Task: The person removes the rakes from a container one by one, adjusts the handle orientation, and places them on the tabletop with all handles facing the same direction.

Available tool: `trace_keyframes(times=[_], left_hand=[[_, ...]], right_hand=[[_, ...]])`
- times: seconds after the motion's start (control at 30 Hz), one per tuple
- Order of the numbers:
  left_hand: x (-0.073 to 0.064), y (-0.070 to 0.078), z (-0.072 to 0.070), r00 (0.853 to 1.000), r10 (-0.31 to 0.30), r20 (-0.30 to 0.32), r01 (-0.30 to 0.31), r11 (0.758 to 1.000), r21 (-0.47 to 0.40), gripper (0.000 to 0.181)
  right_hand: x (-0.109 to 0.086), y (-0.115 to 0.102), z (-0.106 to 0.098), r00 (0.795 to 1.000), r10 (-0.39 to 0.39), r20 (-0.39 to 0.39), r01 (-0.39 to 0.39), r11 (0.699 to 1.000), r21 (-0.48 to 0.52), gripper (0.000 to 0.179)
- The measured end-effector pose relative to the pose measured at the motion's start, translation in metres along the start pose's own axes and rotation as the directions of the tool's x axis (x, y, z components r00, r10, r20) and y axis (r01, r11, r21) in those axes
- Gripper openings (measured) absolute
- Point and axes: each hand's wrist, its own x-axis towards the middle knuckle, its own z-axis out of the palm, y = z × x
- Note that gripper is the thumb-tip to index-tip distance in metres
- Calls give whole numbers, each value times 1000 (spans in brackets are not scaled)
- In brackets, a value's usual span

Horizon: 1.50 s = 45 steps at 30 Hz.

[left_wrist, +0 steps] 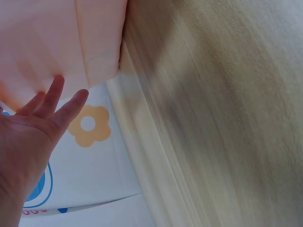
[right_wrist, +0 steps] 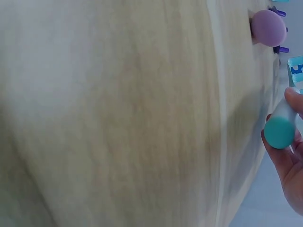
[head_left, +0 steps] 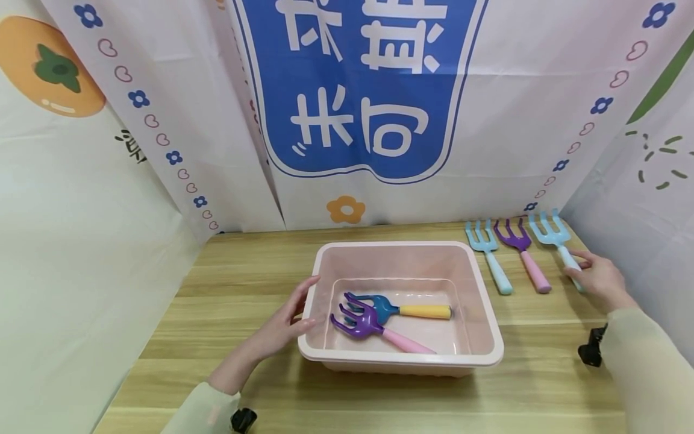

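Note:
A pale pink plastic bin (head_left: 401, 358) stands on the table, and my left hand (head_left: 287, 313) touches its left side. In the left wrist view the fingers (left_wrist: 56, 92) lie fairly straight against the outer wall. Inside the bin, a purple hand fork (head_left: 366, 321) with a pink handle overlaps a blue hand fork (head_left: 384, 308) with a yellow handle. At the far right my right hand (head_left: 600, 278) grips the handle of a light blue hand fork (head_left: 552, 234), whose tines point to the back wall. The handle's teal end (right_wrist: 279, 133) shows in the right wrist view.
Left of the gripped fork lie a purple hand fork (head_left: 522, 242) with a pink handle and another light blue hand fork (head_left: 490, 256). Printed white cloth (head_left: 228, 199) encloses the wooden table (head_left: 228, 289) at the back and both sides.

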Motion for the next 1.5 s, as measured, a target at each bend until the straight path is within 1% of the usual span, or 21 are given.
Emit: trace_keyframes(times=[0.1,0.27,0.33,0.53,0.67,0.8,1.07,1.23,1.37,1.5], left_hand=[[0,-1,0,1000,-9,3,9,1000,12,73],[0,-1,1,1000,-28,1,28,999,32,73],[0,-1,1,1000,-23,-1,23,999,26,73],[0,0,0,1000,-1,-4,1,1000,11,73],[1,0,0,1000,-5,-7,5,1000,19,74],[0,0,0,1000,-16,-8,17,999,29,74],[-1,0,0,1000,-26,-13,26,999,32,74],[-1,-1,0,1000,-24,-13,25,999,36,73],[-1,-1,0,1000,-28,-12,29,999,40,73],[-1,-1,0,1000,-24,-14,24,999,36,73]], right_hand=[[1,0,1,1000,3,-5,-3,1000,-11,59],[2,1,3,999,53,4,-52,998,-39,58],[4,2,3,998,61,4,-61,997,-48,57],[8,2,5,999,38,0,-38,998,-60,56],[7,2,4,999,32,8,-31,998,-63,56],[7,2,5,1000,9,13,-8,998,-69,55],[7,5,7,1000,-9,-2,9,998,-64,53],[3,1,5,1000,0,-3,0,1000,-26,56],[0,-4,2,1000,5,-7,-5,998,57,60],[0,-12,0,999,1,-34,4,991,137,61]])
